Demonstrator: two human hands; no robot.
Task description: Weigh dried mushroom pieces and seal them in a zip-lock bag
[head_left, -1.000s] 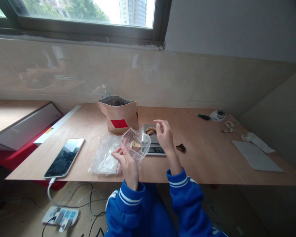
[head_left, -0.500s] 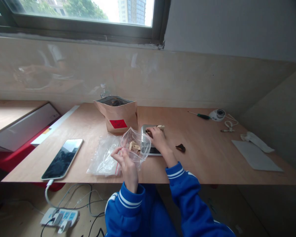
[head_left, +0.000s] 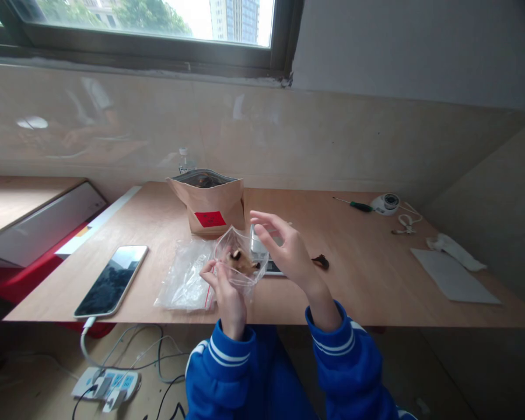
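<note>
My left hand (head_left: 227, 297) pinches the rim of a clear plastic zip bag (head_left: 259, 274), whose mouth gapes upward. Inside the bag lie tan and dark-brown dried pieces (head_left: 241, 261), too small to name exactly. My right hand (head_left: 284, 245) hovers just right of the bag with its fingers apart and nothing in them. It partly hides a small silver kitchen scale (head_left: 257, 245). A dark, shrivelled dried piece (head_left: 321, 262) rests on the table beside my right wrist. Flat clear bags (head_left: 184, 280) lie left of the held one.
Behind the bags stands an open brown paper pouch (head_left: 214, 201) with a red label. A phone (head_left: 111, 283) on a charging cable lies left. At the right are a green-handled screwdriver (head_left: 361, 206), a white camera (head_left: 385, 204) and a grey sheet (head_left: 455, 277).
My right hand has come off the scale toward me and its fingers have opened. More dried pieces, including dark ones, now show in the bag. My left hand stays nearly still.
</note>
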